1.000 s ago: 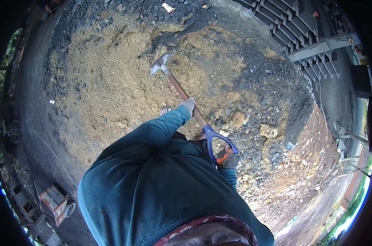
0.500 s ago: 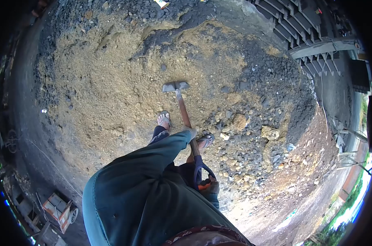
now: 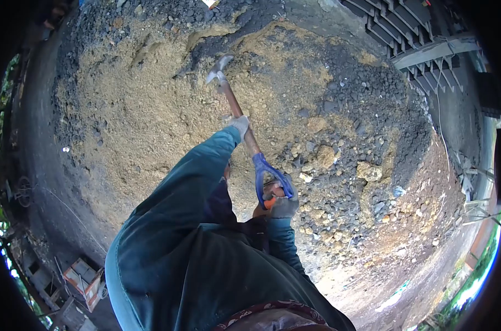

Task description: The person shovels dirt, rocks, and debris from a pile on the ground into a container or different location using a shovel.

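A shovel (image 3: 235,105) with a brown shaft and a blue D-shaped grip reaches forward over tan, gravelly soil (image 3: 145,105). Its grey metal blade (image 3: 219,68) is tilted near a dark ledge in the soil; whether it touches the ground I cannot tell. My left hand (image 3: 240,124), in a greyish glove, is closed round the middle of the shaft. At the rear end my right hand (image 3: 281,203), also gloved, with orange showing at the fingers, is wrapped round the blue grip.
Dark gravel and larger tan rocks (image 3: 369,171) lie to the right. Stacked grey slabs (image 3: 396,22) stand at the upper right beside a pale beam (image 3: 435,52). A small cart (image 3: 84,281) is at the lower left, and a bicycle (image 3: 22,191) at the left edge.
The shovel blade has moved forward and slightly left, turning from level to tilted. Both hands have moved forward with it, and the feet are now mostly hidden behind the arms and body.
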Motion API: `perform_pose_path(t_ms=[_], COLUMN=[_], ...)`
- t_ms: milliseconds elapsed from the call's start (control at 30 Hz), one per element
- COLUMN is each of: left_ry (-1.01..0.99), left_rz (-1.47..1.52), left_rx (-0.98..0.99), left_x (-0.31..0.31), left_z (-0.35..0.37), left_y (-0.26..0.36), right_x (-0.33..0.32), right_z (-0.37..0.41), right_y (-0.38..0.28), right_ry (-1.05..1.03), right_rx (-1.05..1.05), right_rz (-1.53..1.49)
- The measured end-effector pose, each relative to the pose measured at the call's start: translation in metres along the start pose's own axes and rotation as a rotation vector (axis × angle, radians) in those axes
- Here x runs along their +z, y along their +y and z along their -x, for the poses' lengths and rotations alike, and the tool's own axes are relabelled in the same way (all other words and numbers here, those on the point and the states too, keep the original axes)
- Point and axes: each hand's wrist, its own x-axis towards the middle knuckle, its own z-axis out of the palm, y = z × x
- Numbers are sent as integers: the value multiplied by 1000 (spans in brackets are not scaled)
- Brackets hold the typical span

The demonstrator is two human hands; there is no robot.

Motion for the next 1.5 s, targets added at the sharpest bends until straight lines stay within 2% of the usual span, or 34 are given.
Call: perform_pose_path(t_ms=[133, 167, 200, 267, 333, 400, 433, 467, 500, 567, 600, 633, 667, 733, 800, 833, 867, 900, 933, 1033, 1133, 1167, 1200, 1233, 1300, 1367, 1467, 1500], left_ry=[-190, -140, -85, -15, -21, -30, -228, -41, 150, 187, 182, 174, 123, 22, -88, -163, -245, -251, -261, -160, 39, 38, 121, 203, 186, 84, -41, -129], left_rz=[-162, -299, -435, -453, -447, -417, 40, -268, -576, -413, -316, -220, -192, -129, -14, 42, 102, 1, -95, -197, -373, -406, -378, -352, -282, -106, -56, -113], left_rx=[-222, -136, -54, 72, 25, 20, -90, 90, 270, 213, 122, 30, 11, -42, -144, -197, -255, -240, -217, -84, 96, 77, 100, 122, 9, 10, -164, -364], left_x=[78, 101, 117, 134, 137, 120, 103, 93, 85, 60, 46, 34, 25, 14, 53, 75, 98, 117, 135, 170, 152, 137, 124, 109, 77, 19, 27, 34], left_z=[26, 39, 52, 85, 72, 67, 87, 95, 90, 57, 36, 14, -24, -91, -32, 7, 39, 42, 40, 91, 117, 115, 104, 92, 99, -41, 53, 65], left_y=[-113, -143, -175, -217, -262, -273, -247, -220, -195, -167, -150, -131, -121, -129, -125, -124, -131, -156, -177, -181, -160, -149, -145, -143, -106, -194, -140, -144], right_x=[-84, -99, -119, -159, -219, -232, -215, -206, -221, -163, -139, -132, -103, -76, -95, -106, -115, -137, -147, -165, -187, -192, -192, -174, -151, -121, -133, -145], right_z=[29, 36, 42, 53, 54, 54, 50, 45, 32, 14, 0, -19, -22, -32, -31, -22, -11, -3, 5, 19, 6, -2, -10, -14, -19, -20, -17, -16], right_y=[-23, -18, -21, -27, 1, 12, 5, 2, 34, 4, -3, 24, -3, -15, -28, -41, -57, -60, -70, -90, -87, -73, -63, -69, -56, -60, -48, -55], right_ry=[42, 150, 170, 229, 232, 231, 228, 222, 174, 83, 30, -20, -21, -93, -66, -23, -25, -28, 9, 129, 107, 99, 90, 60, -22, -83, -76, -65], right_rx=[204, 104, 83, 72, 131, 213, 261, 306, 259, 238, 202, -95, 204, -150, -60, -197, -225, -138, -162, -51, 115, 159, 202, 221, 201, 204, 140, 127], right_rz=[92, 181, 106, 140, 91, 13, -34, -83, -8, -64, 8, 298, 229, 209, 185, 354, 388, 462, 496, 312, 104, 15, -75, -36, -4, 86, 290, 377])
